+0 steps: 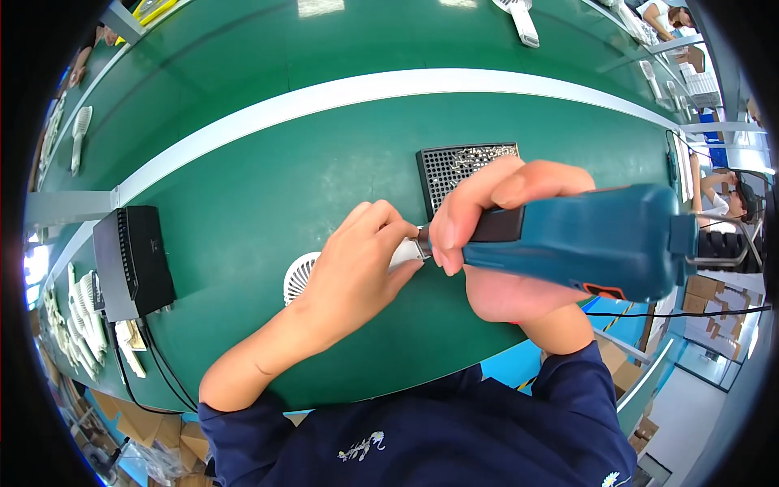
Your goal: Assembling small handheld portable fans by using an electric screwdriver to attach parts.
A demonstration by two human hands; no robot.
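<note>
My left hand [357,256] is closed around a white handheld fan [299,277], whose slotted round head lies on the green tabletop and shows left of my fingers. The end of its handle sticks out past my fingertips. In my right hand [519,235] is a blue electric screwdriver [596,235], held level with its nose pointing left. The nose meets the fan's handle end beside my left fingertips. The bit's exact seat is hidden by my fingers. Just beyond my right hand sits a black perforated screw tray [442,174] with many small screws in it.
A black power box [134,260] with cables stands at the left. Several white fan-like pieces [85,312] lie past it. Another white piece [523,23] lies beyond the white divider rail [389,84]. A black cord [690,313] runs at the right, where other people sit working.
</note>
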